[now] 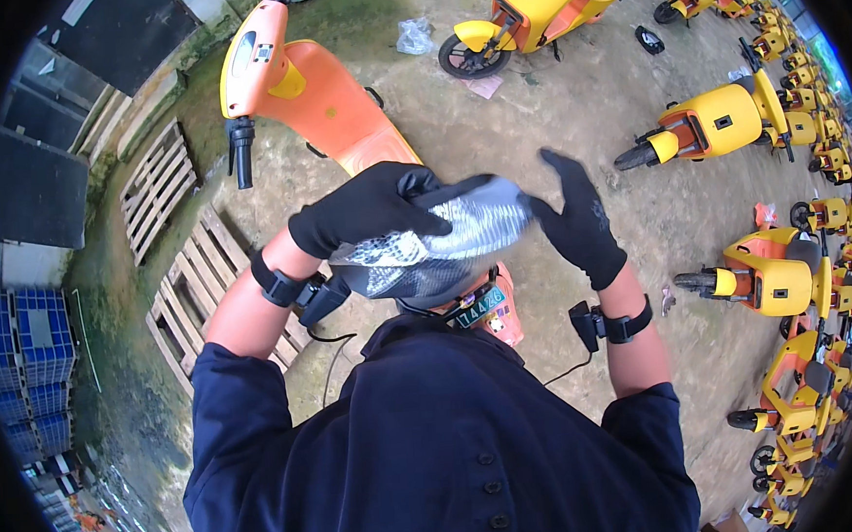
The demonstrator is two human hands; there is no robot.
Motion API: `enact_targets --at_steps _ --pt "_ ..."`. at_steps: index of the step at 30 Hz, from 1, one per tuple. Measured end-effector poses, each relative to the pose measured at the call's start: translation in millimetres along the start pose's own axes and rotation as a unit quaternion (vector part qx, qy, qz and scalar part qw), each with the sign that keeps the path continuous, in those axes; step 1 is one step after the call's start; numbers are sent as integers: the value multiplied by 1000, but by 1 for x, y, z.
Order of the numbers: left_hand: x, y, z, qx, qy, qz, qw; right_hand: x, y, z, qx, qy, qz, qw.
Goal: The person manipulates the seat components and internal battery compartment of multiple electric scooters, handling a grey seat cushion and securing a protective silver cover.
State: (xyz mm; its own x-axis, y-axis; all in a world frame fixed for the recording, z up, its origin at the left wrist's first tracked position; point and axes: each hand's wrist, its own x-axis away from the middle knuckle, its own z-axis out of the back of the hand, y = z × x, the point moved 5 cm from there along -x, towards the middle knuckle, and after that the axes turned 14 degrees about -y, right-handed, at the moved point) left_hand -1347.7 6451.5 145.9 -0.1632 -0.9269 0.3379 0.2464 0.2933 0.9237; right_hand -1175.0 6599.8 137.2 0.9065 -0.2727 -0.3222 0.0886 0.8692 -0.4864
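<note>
An orange scooter [359,124] stands in front of me, its handlebar toward the far left. Over its seat lies a silvery, wrinkled seat cover [477,219] with a patterned grey-and-white side and a darker lower edge. My left hand [374,209], in a black glove, curls its fingers over the cover's left part and grips it. My right hand [579,222], also black-gloved, is just right of the cover with thumb and fingers spread, slightly blurred; nothing shows in it. Behind the seat, nearest my body, a green plate [482,306] sits on the scooter's orange tail.
Wooden pallets [199,294] lie on the stained concrete to the left, beyond them stacked blue crates [40,333]. Yellow scooters [720,121] stand along the right, one more [537,6] ahead. A clear plastic bag [415,36] lies on the ground. Thin cables hang from my wrist straps.
</note>
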Motion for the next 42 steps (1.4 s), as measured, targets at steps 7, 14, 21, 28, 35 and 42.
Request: enact_targets --at_steps 7,14,21,28,35,42 --pt "-30 -30 1 116 223 -95 963 18 -50 -50 -134 -18 -64 989" --pt "-42 -25 -6 86 209 -118 967 1 -29 -65 -136 -84 -141 977" --pt "-25 -36 12 174 145 -76 971 11 -7 -64 -154 -42 -66 985" --pt "-45 -57 10 538 160 -136 816 7 -30 -52 57 -69 50 995" --pt "-52 -58 34 638 132 -254 714 32 -10 -75 -5 -79 38 996" --pt "-47 -42 30 675 12 -361 643 21 -2 -68 73 -57 25 995"
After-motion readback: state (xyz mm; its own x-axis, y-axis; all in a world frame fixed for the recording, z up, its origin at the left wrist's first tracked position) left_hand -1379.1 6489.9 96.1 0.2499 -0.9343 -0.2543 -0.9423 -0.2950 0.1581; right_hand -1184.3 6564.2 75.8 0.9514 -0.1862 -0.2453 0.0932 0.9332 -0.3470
